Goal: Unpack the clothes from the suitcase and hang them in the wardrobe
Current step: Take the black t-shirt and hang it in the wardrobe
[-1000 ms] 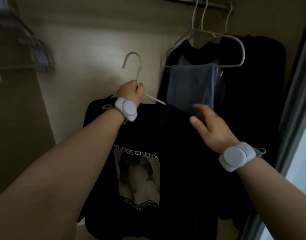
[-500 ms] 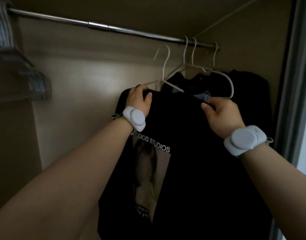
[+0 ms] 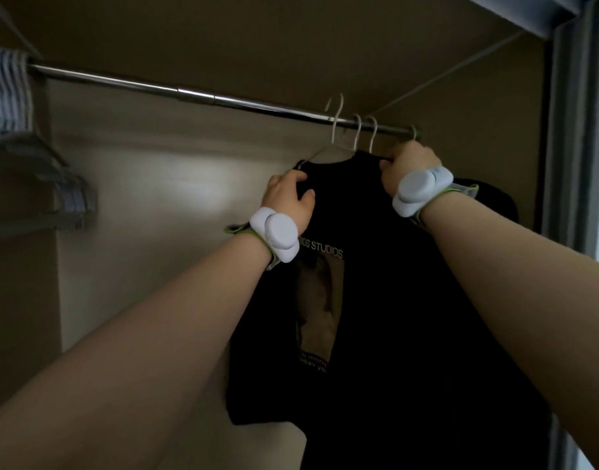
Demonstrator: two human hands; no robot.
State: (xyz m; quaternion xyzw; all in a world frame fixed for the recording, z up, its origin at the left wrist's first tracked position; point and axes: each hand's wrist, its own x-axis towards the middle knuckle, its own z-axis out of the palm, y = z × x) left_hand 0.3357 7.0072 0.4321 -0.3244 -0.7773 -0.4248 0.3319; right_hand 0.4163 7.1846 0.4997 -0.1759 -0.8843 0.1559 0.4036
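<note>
Black T-shirt (image 3: 393, 300), collar up, length vertical

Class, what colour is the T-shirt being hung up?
The T-shirt is black with a picture print; head view.

A glossy metal rail (image 3: 196, 95), matt black cloth T-shirt (image 3: 386, 300), and smooth white hanger (image 3: 337, 120).

Blurred hangers (image 3: 72, 198) at far left; shirt (image 3: 393, 300) print partly behind wristband (image 3: 275, 237).
</note>
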